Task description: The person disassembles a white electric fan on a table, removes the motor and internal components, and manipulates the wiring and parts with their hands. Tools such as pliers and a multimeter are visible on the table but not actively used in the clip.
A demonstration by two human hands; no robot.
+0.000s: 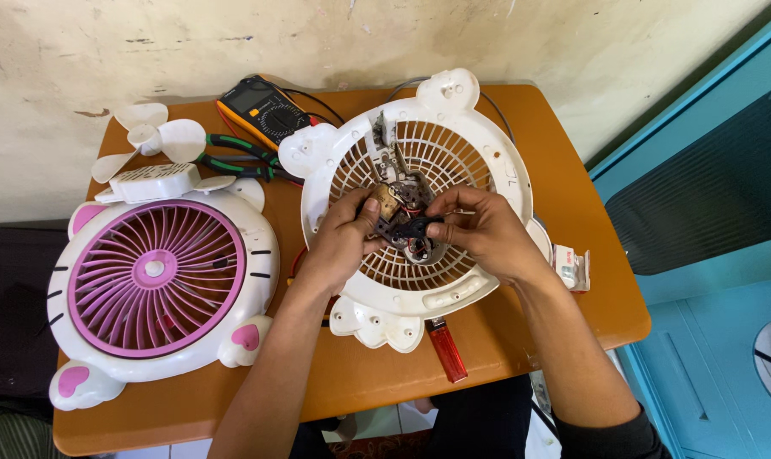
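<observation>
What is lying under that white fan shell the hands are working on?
Under the white fan shell a red lighter pokes out at the near edge, on the orange table. Anything else beneath is covered by the shell.

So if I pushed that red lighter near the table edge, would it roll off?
Probably not. The red lighter looks flat-sided, so it would likely slide on the orange table rather than roll. It seems small and plastic, so probably light and easy to knock. It lies close to the front edge, so a firm push could well send it over.
</observation>
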